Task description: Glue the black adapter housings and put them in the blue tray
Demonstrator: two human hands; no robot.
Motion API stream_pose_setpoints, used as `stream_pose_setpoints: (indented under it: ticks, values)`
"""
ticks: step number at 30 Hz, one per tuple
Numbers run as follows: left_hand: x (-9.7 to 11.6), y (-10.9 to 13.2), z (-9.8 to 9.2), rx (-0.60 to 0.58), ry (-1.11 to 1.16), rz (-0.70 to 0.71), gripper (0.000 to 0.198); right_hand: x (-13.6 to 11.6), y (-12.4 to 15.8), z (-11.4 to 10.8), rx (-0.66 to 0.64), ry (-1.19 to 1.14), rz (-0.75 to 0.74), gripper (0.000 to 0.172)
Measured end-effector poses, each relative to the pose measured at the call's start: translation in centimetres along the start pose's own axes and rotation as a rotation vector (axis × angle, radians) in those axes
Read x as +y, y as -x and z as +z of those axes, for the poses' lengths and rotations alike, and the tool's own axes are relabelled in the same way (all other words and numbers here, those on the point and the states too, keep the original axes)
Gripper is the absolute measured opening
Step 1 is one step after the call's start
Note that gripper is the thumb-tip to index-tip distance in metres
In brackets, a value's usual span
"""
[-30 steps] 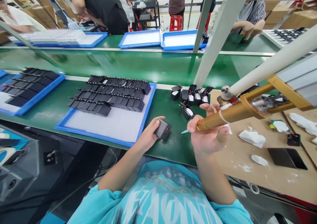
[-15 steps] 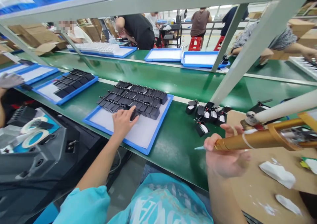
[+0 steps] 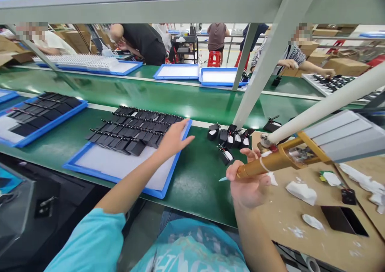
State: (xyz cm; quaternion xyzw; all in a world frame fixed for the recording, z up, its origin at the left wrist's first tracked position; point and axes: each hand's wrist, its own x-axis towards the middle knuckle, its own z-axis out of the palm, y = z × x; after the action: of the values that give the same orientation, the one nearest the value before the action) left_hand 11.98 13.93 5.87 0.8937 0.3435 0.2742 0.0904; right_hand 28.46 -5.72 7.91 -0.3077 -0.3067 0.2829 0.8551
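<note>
Over the right part of a blue-rimmed tray (image 3: 168, 175), my left hand (image 3: 173, 140) is open, thumb apart from the fingers, nothing in it. Rows of black box-shaped parts (image 3: 129, 129) fill the tray's upper half; its lower part shows a white liner. My right hand (image 3: 248, 179) is wrapped round a gold cylindrical tool (image 3: 258, 167) with a pale blue tip pointing left. Several loose black parts with white patches (image 3: 226, 155) lie on the green bench, between the tray and the tool.
Another tray of black parts (image 3: 51, 129) stands at the left. A slanted metal post (image 3: 261, 55) rises beyond the bench. Brown cardboard (image 3: 279, 220) at the right holds white scraps (image 3: 301, 192) and a black box (image 3: 344, 220). Across the bench, people work beside more trays (image 3: 176, 71).
My left hand has let go of a black part in the front row and moved right, toward the tray's right edge. The whole view has shifted to the right.
</note>
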Motion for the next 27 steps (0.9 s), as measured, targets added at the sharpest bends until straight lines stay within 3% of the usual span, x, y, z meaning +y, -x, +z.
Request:
stream_pose_setpoints:
  ticks: [4, 6, 8, 11, 14, 17, 20, 23, 25, 27]
  values:
    - [3.5, -6.3, 6.2, -0.297, 0.178, -0.037, 0.077, 0.0, -0.1, -0.1, 0.003, 0.001, -0.017, 0.035]
    - [3.8, -7.9, 7.7, -0.339, 0.201, -0.072, 0.071, 0.0, -0.2, -0.1, -0.003, -0.004, -0.025, 0.035]
    - [3.5, -8.0, 7.6, -0.333, 0.207, -0.086, 0.063, -0.1, -0.2, -0.1, -0.012, -0.012, -0.035, 0.036]
    - [2.6, -5.5, 5.4, -0.353, 0.226, -0.084, 0.053, -0.1, -0.1, 0.0, -0.026, -0.03, -0.038, 0.037]
    - [2.6, -0.7, 2.4, -0.423, 0.302, -0.062, 0.045, -0.2, 0.0, 0.1, -0.047, -0.063, -0.034, 0.034]
    - [3.6, 4.4, 0.7, -0.449, 0.368, -0.069, 0.043, -0.1, 0.1, 0.0, -0.074, -0.085, -0.034, 0.034]
    - [4.7, 8.0, 0.9, -0.39, 0.34, -0.124, 0.051, 0.0, 0.1, -0.1, -0.09, -0.083, -0.037, 0.035]
    - [5.4, 9.5, 1.9, -0.321, 0.368, -0.256, 0.059, -0.1, 0.0, -0.2, -0.073, -0.068, -0.04, 0.036]
    - [5.6, 9.7, 2.3, -0.277, 0.531, -0.416, 0.057, -0.1, -0.1, -0.3, -0.06, -0.058, -0.042, 0.035]
    - [5.8, 9.7, 2.2, -0.241, 0.869, -0.603, 0.053, -0.1, -0.2, -0.3, -0.048, -0.054, -0.042, 0.035]
